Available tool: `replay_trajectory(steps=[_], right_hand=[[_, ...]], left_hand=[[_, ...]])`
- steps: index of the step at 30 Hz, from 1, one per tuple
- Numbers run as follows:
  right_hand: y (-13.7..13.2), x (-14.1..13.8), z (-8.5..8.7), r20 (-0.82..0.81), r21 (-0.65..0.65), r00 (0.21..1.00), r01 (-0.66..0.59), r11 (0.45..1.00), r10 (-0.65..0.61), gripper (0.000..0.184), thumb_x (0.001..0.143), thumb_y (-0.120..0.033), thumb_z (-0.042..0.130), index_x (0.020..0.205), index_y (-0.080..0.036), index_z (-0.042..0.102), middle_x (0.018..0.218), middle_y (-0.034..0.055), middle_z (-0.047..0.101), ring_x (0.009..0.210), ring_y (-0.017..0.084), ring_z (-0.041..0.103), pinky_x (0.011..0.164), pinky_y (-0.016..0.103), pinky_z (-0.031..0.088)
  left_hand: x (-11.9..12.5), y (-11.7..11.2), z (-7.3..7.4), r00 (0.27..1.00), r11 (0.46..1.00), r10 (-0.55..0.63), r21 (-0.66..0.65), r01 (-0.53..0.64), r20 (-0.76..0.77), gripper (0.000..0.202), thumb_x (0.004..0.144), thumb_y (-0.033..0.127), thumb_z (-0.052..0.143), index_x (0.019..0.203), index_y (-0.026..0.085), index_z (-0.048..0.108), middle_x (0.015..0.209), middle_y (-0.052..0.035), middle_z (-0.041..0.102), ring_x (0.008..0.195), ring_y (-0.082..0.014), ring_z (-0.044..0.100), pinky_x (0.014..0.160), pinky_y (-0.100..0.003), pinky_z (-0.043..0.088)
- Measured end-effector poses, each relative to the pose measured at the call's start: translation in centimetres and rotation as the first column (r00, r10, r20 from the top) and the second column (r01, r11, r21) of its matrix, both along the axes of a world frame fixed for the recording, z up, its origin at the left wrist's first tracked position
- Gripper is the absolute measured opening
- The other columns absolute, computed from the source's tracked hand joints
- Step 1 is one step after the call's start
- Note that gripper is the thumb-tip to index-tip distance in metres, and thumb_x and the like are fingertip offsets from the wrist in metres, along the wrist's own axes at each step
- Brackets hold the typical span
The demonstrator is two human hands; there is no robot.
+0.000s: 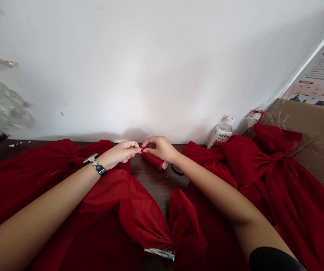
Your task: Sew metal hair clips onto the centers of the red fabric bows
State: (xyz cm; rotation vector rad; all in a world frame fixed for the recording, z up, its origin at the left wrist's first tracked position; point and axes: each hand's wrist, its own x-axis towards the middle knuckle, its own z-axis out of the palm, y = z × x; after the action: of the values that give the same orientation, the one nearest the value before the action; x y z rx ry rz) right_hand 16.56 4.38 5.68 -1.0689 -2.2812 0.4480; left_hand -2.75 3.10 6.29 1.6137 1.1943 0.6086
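My left hand (124, 152) is closed in a pinch, thumb against forefinger, just left of a spool of red thread (154, 160). My right hand (159, 148) curves over the far end of the spool, thumb and forefinger meeting close to the left fingertips. Whatever sits between the fingertips is too small to make out. The spool lies on its side, its pale core end facing right. Nearer to me is a gathered red fabric bow (147, 205), with a silver metal clip (159, 253) at its pinched middle.
More red bows lie left (57, 150) and right (252, 158) on the dark table (150, 184). A white-labelled bottle (220, 132) stands against the white wall (162, 67). A cardboard box (309, 128) is at right; clear plastic bags (3, 94) hang at left.
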Motion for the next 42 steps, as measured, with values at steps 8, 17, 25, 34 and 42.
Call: replay_trajectory(steps=[8, 17, 25, 34, 42], right_hand=[[-3.3, 6.2, -1.9, 0.216, 0.019, 0.929, 0.305, 0.952, -0.301, 0.01, 0.082, -0.011, 0.06, 0.091, -0.012, 0.064, 0.092, 0.0099, 0.067, 0.085, 0.02, 0.06, 0.075, 0.029, 0.042], [-4.8, 8.4, -3.2, 0.42, -0.014, 0.813, 0.451, 0.892, -0.404, 0.016, 0.082, -0.017, 0.067, 0.096, -0.012, 0.061, 0.099, 0.0123, 0.066, 0.093, 0.024, 0.061, 0.078, 0.03, 0.042], [-4.9, 8.9, -2.4, 0.418, -0.146, 0.775, 0.572, 0.807, -0.474, 0.017, 0.081, -0.022, 0.068, 0.071, -0.015, 0.056, 0.086, 0.0176, 0.066, 0.085, 0.029, 0.063, 0.067, 0.031, 0.04], [-6.7, 9.1, 0.6, -0.039, -0.643, 0.975, 0.142, 0.753, -0.217, 0.062, 0.078, -0.076, 0.048, 0.091, -0.016, 0.053, 0.069, 0.0017, 0.059, 0.046, 0.006, 0.038, 0.042, 0.02, 0.031], [-8.3, 4.2, 0.1, -0.29, -0.928, 0.953, -0.257, 0.27, -0.089, 0.075, 0.073, -0.089, 0.033, 0.08, -0.016, 0.05, 0.059, -0.0006, 0.056, 0.036, 0.002, 0.026, 0.031, 0.014, 0.027]], left_hand=[[-0.6, 0.7, -0.2, 0.989, 0.999, -0.022, 0.031, 0.027, -0.143, 0.023, 0.074, 0.038, 0.06, 0.083, 0.018, 0.066, 0.057, 0.0061, 0.034, 0.045, -0.008, 0.024, 0.046, -0.023, 0.016], [-1.4, 0.8, 0.7, 0.967, 0.996, -0.011, 0.086, 0.034, -0.256, 0.026, 0.076, 0.042, 0.058, 0.084, 0.02, 0.07, 0.055, 0.0053, 0.032, 0.044, -0.0089, 0.021, 0.047, -0.026, 0.013], [-1.9, 1.1, 0.9, 0.961, 0.997, -0.037, 0.06, 0.056, -0.274, 0.028, 0.077, 0.044, 0.058, 0.084, 0.019, 0.069, 0.054, 0.0061, 0.028, 0.044, -0.0091, 0.019, 0.047, -0.025, 0.012], [-2.3, 1.1, 1.1, 0.966, 0.996, -0.048, 0.059, 0.064, -0.255, 0.026, 0.075, 0.042, 0.059, 0.079, 0.018, 0.068, 0.052, 0.0058, 0.027, 0.042, -0.0089, 0.02, 0.045, -0.025, 0.011], [-2.5, 1.0, 1.5, 0.971, 0.995, -0.056, 0.063, 0.072, -0.233, 0.023, 0.073, 0.038, 0.059, 0.077, 0.018, 0.068, 0.052, 0.0051, 0.03, 0.043, -0.0084, 0.021, 0.045, -0.024, 0.013]])
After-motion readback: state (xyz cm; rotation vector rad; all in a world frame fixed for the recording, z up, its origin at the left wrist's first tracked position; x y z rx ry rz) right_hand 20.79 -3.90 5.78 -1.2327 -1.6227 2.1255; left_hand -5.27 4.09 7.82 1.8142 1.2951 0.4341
